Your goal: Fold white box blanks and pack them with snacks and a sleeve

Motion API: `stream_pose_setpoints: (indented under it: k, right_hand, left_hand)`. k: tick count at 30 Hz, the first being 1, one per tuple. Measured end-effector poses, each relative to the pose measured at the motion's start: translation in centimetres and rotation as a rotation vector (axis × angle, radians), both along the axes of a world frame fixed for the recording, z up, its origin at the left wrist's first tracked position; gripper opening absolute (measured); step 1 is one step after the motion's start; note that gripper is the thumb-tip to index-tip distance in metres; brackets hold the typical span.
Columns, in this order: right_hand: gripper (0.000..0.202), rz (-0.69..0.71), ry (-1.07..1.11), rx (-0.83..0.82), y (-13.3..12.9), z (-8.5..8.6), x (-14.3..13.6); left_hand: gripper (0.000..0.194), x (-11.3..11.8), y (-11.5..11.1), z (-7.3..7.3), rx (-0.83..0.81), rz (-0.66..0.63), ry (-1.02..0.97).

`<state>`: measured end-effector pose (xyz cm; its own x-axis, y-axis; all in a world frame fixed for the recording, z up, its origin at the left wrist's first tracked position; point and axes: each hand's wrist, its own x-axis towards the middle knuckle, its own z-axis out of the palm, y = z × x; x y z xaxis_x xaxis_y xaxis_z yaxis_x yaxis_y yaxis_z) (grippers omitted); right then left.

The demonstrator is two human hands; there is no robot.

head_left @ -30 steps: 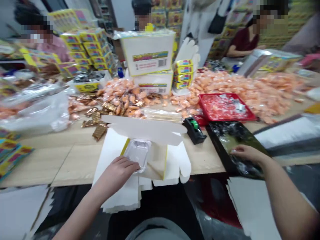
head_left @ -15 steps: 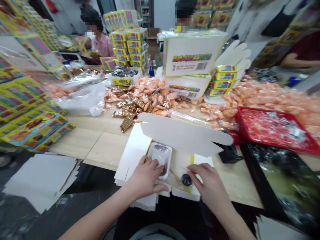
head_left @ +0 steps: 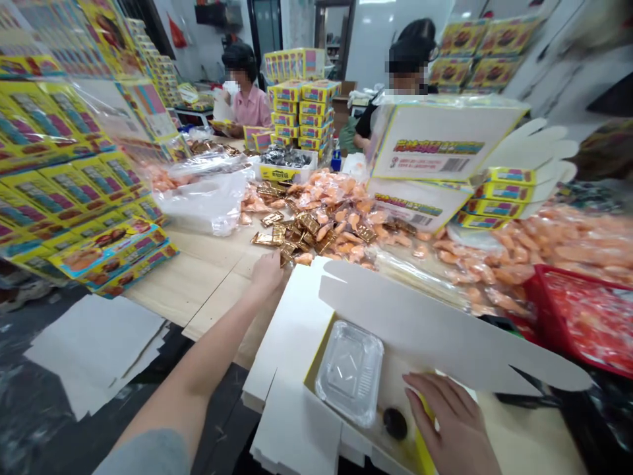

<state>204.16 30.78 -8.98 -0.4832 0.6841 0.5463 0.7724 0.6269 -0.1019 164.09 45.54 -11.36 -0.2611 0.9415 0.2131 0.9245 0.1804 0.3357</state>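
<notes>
My left hand (head_left: 268,270) reaches to the near edge of a pile of gold-wrapped packets (head_left: 297,234). Its fingertips are hidden behind the back of the hand, so its grip cannot be made out. In front of me lies an open white cardboard box (head_left: 309,376) with yellow edges. A clear-lidded foil tray (head_left: 349,373) sits in its left part. To the tray's right is a small round black item (head_left: 395,423) in clear wrap. My right hand (head_left: 452,419) rests over the box's yellow right wall, fingers apart, with nothing seen in it.
Orange wrapped pieces (head_left: 341,188) spread behind the box. A red basket (head_left: 583,316) of red packets stands at right. Large white cartons (head_left: 435,142) and yellow boxes (head_left: 316,115) are stacked at the back. Two people are across the table. Flat white card (head_left: 93,353) lies at lower left.
My left hand has left the foil tray and moved up and left to the gold packets. My right hand has let go of the round black item, now inside the box. The view has shifted.
</notes>
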Motion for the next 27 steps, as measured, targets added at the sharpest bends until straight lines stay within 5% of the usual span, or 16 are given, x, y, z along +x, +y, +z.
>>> stream_pose_setpoints:
  k: [11, 17, 20, 24, 27]
  right_hand:
    - [0.019, 0.026, -0.006, 0.017, 0.5, -0.6, 0.0]
    - [0.017, -0.027, 0.037, -0.056, 0.5, -0.9, -0.2]
    - [0.018, -0.038, 0.066, -0.066, 0.4, -0.9, -0.5]
    - [0.019, -0.065, 0.087, -0.091, 0.3, -1.0, -0.3]
    - [0.017, -0.078, 0.152, -0.078, -0.1, -0.3, -0.1]
  left_hand:
    - [0.030, 0.0, 4.9, 1.1, 0.033, 0.126, 0.024]
    - [0.016, -0.1, 6.1, 0.1, -0.079, -0.192, -0.054]
    - [0.021, 0.1, 6.4, -0.2, -0.115, -0.244, -0.074]
    - [0.018, -0.2, 6.0, 1.0, -0.058, -0.153, -0.111]
    - [0.025, -1.9, 3.1, 3.0, 0.117, 0.063, -0.260]
